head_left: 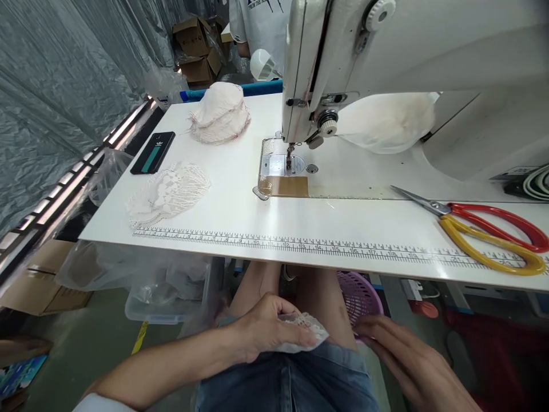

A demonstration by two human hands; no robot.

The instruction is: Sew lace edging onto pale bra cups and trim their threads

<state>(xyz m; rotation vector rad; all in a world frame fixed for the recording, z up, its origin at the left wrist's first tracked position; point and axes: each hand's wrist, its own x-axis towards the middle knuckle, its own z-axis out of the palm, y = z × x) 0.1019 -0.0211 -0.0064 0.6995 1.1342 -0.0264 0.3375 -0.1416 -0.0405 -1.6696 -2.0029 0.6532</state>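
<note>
My left hand [268,329] rests on my lap below the table edge, its fingers closed on a small white lace piece [306,329]. Just to its right, my right hand [403,357] lies with fingers stretched out and holds nothing. A white sewing machine [386,51] stands on the white table [240,212], its needle and presser foot [290,157] over the metal plate. Flat white lace pieces [169,194] lie at the table's left, and a stack of white cup-shaped pieces [221,111] sits behind them.
Red-and-yellow-handled scissors [484,226] lie at the right. A black phone [153,152] lies at the left edge. A ruler strip [326,246] runs along the front edge. A purple basket [358,294] and a clear bin [167,292] sit under the table. Another person [257,28] stands behind.
</note>
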